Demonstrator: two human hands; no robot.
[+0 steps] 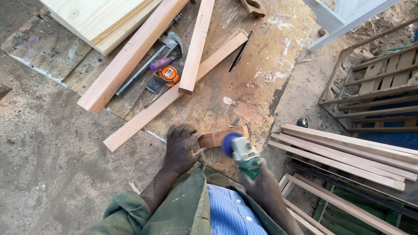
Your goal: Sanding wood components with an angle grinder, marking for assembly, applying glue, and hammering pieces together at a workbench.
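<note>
Nearest the camera, the right hand point(261, 180) has its grip wrapped around the green body of an angle grinder point(244, 154), whose blue disc points toward 10 o'clock and meets the right end of a small reddish wood block point(220, 138). The left hand point(180, 148) sits just at 9 o'clock of that block, palm down, fingers spread and curled over its left end, pressing it against the plywood surface point(257, 87); its grip is a flat hold-down rather than a closed fist. The block thus lies between the two hands, touching the left fingers on one side and the grinder disc on the other. Green jacket sleeves and a blue striped shirt point(230, 213) fill the bottom edge. At 3 o'clock of the hands a stack of thin wooden slats point(348, 152) lies off the surface. Farther out, toward 11 o'clock, a long plank point(174, 93) runs diagonally, with a shorter plank point(197, 45) crossing over it. Beside them lie an orange tape measure point(167, 75), a purple-handled tool point(160, 64) and a hammer point(170, 43). A thicker beam point(130, 54) lies at 10 o'clock, and a pale wide board point(98, 19) rests at the far top left.
</note>
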